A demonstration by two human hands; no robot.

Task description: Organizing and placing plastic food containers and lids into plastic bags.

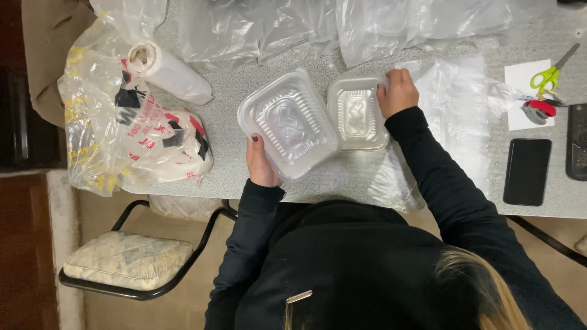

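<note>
Two clear plastic food containers lie on the speckled grey table (226,140). My left hand (260,162) grips the near edge of the larger one (288,122), which is tilted. The smaller container (356,113) sits just to its right, flat on the table. My right hand (397,91) rests at the smaller container's far right corner, fingers closed on the edge of a clear plastic bag (455,98) that spreads out to the right. Black sleeves cover both arms.
A printed plastic bag (134,131) with a white roll (168,73) fills the table's left. Crumpled clear bags (342,24) lie along the far edge. At right are green-handled scissors (550,73), a tape dispenser (538,111) and a black phone (527,171). A cushioned chair (128,260) stands below left.
</note>
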